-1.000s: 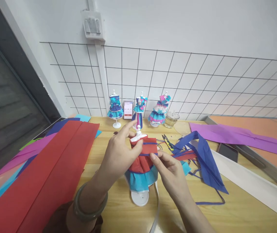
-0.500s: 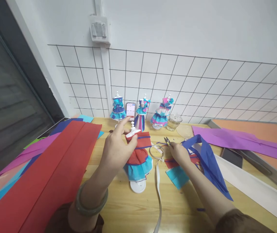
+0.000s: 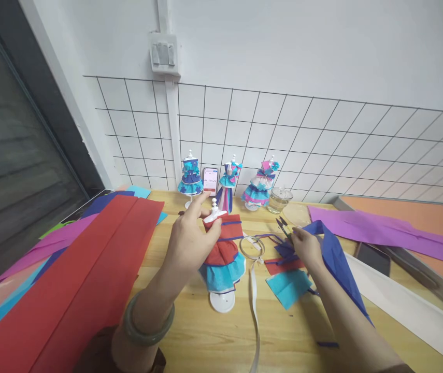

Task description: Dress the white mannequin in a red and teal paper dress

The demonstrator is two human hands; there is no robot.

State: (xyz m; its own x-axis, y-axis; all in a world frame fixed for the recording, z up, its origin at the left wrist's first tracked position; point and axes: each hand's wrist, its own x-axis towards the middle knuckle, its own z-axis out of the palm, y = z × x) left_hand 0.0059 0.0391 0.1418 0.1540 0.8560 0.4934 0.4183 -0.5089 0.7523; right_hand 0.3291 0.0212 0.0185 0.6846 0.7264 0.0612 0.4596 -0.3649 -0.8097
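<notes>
Left hand (image 3: 190,239) pinches the dress (image 3: 223,253) near the top of its white form (image 3: 214,214). Right hand (image 3: 307,247), out to its right, has left the dress's edge and now holds the snips (image 3: 285,232), so the left alone steadies the dress. Blue cloth (image 3: 333,255) lies beside the right hand. Beyond the left, a phone (image 3: 210,181) shows timer digits too blurred to trust; no brand is legible.
</notes>
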